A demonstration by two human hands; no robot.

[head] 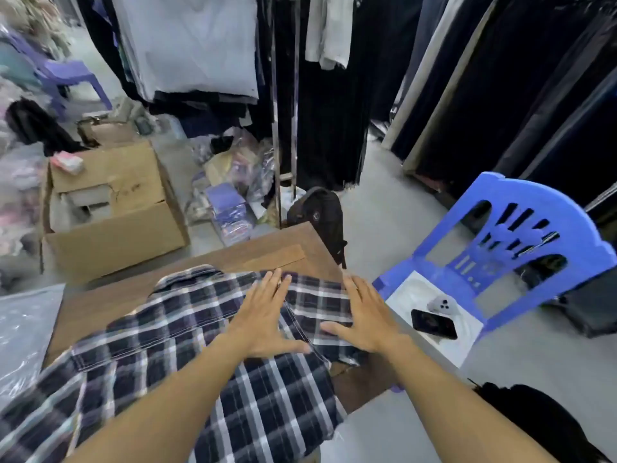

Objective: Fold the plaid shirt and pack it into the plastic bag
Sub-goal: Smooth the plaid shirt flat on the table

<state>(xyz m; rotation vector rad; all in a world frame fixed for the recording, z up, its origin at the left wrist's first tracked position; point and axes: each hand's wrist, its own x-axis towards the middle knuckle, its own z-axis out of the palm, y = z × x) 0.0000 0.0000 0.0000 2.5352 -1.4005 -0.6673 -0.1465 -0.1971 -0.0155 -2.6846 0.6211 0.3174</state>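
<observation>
The dark blue and white plaid shirt (pixel 173 332) lies spread across a small wooden table (pixel 273 252), its collar toward the far left and its lower part hanging over the near edge. My left hand (pixel 263 315) rests flat on the shirt's middle, fingers apart. My right hand (pixel 364 315) lies flat on the shirt's right side near the table's right edge, fingers spread. Neither hand grips the cloth. A clear plastic bag (pixel 23 332) lies at the left, beside the table.
A blue plastic chair (pixel 500 248) stands right of the table with a phone (pixel 434 324) and a small white device on its seat. A black backpack (pixel 320 215) leans behind the table. An open cardboard box (pixel 110 208) sits far left. Hanging clothes fill the back.
</observation>
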